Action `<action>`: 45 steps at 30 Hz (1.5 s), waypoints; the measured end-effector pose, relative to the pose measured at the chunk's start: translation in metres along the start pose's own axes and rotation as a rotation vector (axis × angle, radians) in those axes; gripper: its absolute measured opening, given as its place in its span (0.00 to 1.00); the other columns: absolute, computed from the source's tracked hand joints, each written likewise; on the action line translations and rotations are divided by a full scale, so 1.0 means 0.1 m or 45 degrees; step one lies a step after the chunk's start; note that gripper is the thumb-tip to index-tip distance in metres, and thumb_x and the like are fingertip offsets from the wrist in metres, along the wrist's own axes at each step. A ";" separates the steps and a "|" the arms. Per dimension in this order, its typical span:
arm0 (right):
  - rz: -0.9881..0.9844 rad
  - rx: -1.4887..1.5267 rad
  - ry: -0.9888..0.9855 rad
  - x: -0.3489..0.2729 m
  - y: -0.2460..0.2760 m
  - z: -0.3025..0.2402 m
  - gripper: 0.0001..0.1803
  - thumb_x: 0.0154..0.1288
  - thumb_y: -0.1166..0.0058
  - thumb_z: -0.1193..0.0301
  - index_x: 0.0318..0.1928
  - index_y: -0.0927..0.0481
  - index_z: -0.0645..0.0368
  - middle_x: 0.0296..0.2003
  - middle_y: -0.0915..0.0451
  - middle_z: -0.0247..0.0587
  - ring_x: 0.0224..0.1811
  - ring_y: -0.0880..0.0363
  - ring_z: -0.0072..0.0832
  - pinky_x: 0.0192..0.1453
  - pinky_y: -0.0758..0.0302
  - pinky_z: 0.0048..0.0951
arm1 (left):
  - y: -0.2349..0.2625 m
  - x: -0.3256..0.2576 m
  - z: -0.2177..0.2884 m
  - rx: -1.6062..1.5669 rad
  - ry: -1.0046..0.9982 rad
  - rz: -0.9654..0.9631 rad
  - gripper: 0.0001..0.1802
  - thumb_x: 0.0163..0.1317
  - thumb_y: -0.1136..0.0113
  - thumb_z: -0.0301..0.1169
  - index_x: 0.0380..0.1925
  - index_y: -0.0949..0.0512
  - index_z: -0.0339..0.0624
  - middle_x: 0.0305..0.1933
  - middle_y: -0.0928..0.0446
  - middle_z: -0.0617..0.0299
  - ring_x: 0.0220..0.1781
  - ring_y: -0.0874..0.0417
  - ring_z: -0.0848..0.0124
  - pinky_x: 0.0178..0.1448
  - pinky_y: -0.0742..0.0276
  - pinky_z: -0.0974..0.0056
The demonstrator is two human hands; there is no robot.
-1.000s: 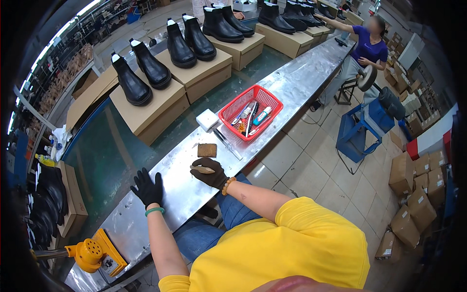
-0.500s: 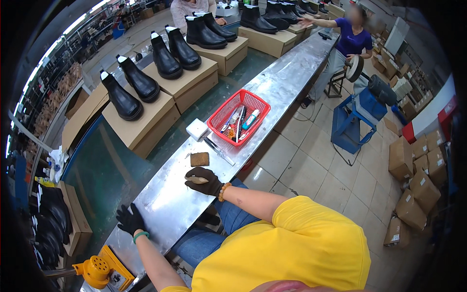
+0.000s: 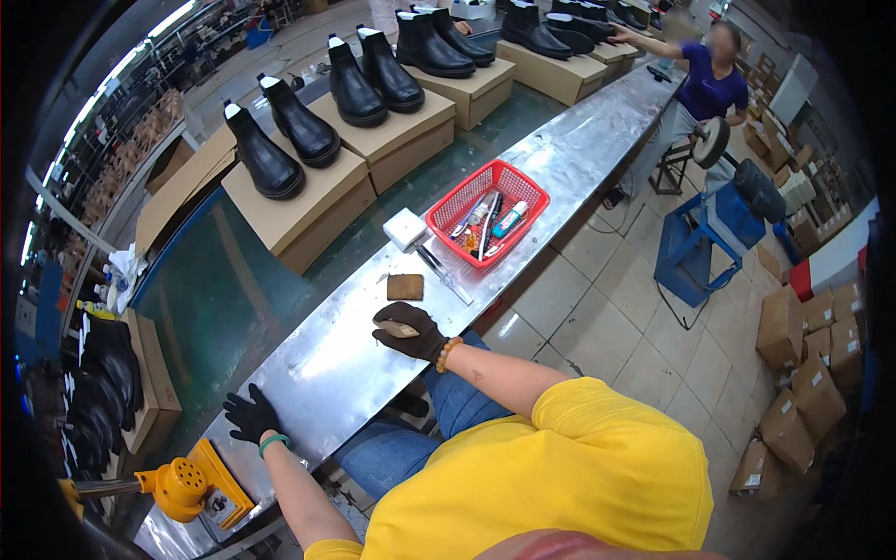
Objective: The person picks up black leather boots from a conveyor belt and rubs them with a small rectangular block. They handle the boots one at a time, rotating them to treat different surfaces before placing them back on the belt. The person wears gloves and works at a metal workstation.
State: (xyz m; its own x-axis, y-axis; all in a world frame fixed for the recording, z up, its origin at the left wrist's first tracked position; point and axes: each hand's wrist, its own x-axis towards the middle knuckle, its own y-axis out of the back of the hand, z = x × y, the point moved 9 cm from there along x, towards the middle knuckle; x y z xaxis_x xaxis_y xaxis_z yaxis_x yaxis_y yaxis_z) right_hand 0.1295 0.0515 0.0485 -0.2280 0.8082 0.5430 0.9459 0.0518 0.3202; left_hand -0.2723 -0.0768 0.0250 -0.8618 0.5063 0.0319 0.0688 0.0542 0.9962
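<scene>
The black-gloved right hand (image 3: 411,331) is closed around a small tan oblong block (image 3: 397,329) on the shiny steel workbench (image 3: 308,383). Just beyond that grip lies a flat brown square pad (image 3: 405,287). The black-gloved left hand (image 3: 250,415) rests spread and empty on the bench.

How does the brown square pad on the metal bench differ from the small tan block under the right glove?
The brown square pad lies flat, untouched and darker; the small tan block is paler, rounder and partly covered by the black-gloved right hand. The pad sits nearer the red basket, the block nearer the person. Both rest on the metal bench.
</scene>
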 end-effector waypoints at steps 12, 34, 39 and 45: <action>-0.043 -0.070 0.025 0.01 -0.03 -0.03 0.16 0.51 0.36 0.62 0.39 0.22 0.54 0.36 0.22 0.40 0.40 0.23 0.39 0.44 0.25 0.36 | 0.02 -0.37 0.46 0.026 -0.195 -0.014 0.40 0.65 0.67 0.60 0.70 0.50 0.48 0.74 0.54 0.47 0.75 0.51 0.50 0.71 0.61 0.38; -0.083 -0.146 0.058 0.00 -0.06 -0.05 0.16 0.51 0.34 0.65 0.40 0.23 0.54 0.37 0.21 0.38 0.40 0.22 0.36 0.44 0.24 0.32 | 0.31 -1.53 2.04 -0.222 -1.159 0.136 0.39 0.61 0.57 0.59 0.67 0.41 0.49 0.73 0.46 0.56 0.74 0.47 0.54 0.72 0.65 0.39; -0.074 -0.127 0.078 0.00 -0.05 -0.08 0.16 0.51 0.34 0.66 0.41 0.23 0.54 0.36 0.22 0.38 0.39 0.22 0.36 0.44 0.24 0.32 | 0.29 -1.50 2.00 -0.326 -1.155 0.229 0.37 0.60 0.53 0.57 0.64 0.36 0.47 0.71 0.41 0.55 0.72 0.44 0.54 0.73 0.63 0.41; -0.050 -0.100 0.089 0.01 -0.04 -0.10 0.16 0.53 0.36 0.63 0.40 0.24 0.54 0.34 0.23 0.40 0.38 0.23 0.39 0.42 0.26 0.35 | 0.35 -1.50 1.97 -0.442 -1.169 0.227 0.32 0.59 0.49 0.55 0.57 0.30 0.45 0.67 0.37 0.54 0.70 0.41 0.53 0.73 0.61 0.41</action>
State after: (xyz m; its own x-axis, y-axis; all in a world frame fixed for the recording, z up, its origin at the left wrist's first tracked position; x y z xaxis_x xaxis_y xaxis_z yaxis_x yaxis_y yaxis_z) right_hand 0.1235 0.0461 0.0554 -0.2824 0.7635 0.5808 0.9157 0.0341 0.4003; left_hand -0.0413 0.0183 0.0394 -0.1205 0.9596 0.2543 -0.1178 -0.2682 0.9561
